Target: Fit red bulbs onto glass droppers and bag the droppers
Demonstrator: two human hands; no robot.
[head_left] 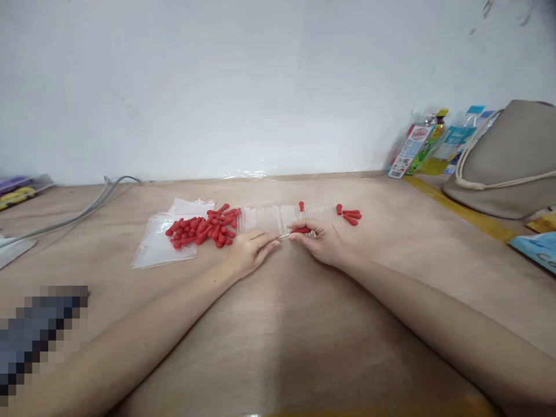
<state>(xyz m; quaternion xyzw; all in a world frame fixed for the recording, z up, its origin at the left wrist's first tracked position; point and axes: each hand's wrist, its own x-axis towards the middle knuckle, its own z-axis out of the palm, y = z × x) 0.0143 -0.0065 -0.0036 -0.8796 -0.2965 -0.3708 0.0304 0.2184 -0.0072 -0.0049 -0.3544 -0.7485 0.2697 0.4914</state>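
Observation:
My left hand (252,253) pinches a thin clear dropper tube (283,236) between thumb and fingers. In my right hand (322,242) is a red rubber bulb (301,230), gripped at the tube's right end; whether the tube sits inside it I cannot tell. Just beyond both hands lies a row of clear tubes (263,218), side by side. A pile of loose red bulbs (204,230) rests to the left of my left hand. Right of the row are a few more red bulbs (351,215), and one red bulb (301,206) stands out at the row's far edge.
Clear plastic bags (152,243) lie under the bulb pile. A grey cable (82,215) crosses the table's left side, and a blurred dark object (39,330) is at lower left. Bottles (452,145) and a beige bag (504,156) stand at the right by the wall.

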